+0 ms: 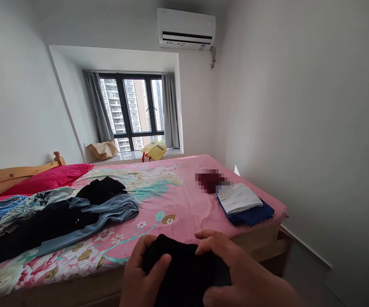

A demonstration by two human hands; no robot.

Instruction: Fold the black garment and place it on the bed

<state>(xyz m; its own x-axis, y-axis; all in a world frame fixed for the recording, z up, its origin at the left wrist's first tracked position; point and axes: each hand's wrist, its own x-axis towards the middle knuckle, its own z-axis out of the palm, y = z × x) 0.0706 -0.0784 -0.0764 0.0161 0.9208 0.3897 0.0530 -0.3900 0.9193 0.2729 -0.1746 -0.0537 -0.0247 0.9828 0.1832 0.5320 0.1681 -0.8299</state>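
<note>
Black cloth (181, 273) sits before the bed's (187, 209) near edge, bunched rather than flat. The left hand's (144, 266) grip pinches its left side between thumb and fingers; the right hand's (232, 260) curled fingers meet its upper right, thumb apart, and whether that grip pinches I cannot tell. Across the bed's left side sprawls a loose clothes heap (53, 226), none of it looking folded. On the bed's near right corner, a white cloth (240, 198) over a blue cloth (251, 216) looks neatly folded, so two pieces seem done and most remain loose. Farther along the bed's right side lies a dark red item (207, 181), too blurred to judge.
</note>
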